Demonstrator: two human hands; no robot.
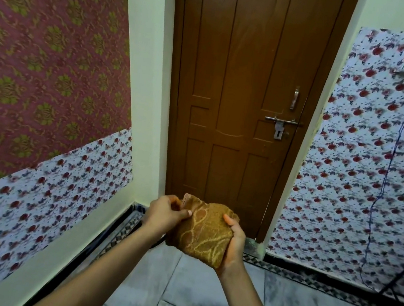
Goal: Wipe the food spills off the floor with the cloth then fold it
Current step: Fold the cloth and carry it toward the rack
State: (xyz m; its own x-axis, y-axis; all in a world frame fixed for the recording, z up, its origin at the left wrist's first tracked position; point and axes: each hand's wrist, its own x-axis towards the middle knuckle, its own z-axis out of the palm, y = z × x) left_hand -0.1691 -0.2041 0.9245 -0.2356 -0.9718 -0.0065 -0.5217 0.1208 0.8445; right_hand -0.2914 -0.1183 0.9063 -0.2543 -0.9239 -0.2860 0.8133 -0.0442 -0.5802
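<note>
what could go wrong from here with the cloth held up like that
1. The cloth is bunched in the air between both hands, with no flat surface under it, so any fold may come out uneven or loosen.
2. The left hand pinches only the top corner, while the right hand cups the other side; if either grip slips, the bundle may drop onto the tiled floor.
3. If it wiped spills already, crumbs could shake back out.
</note>
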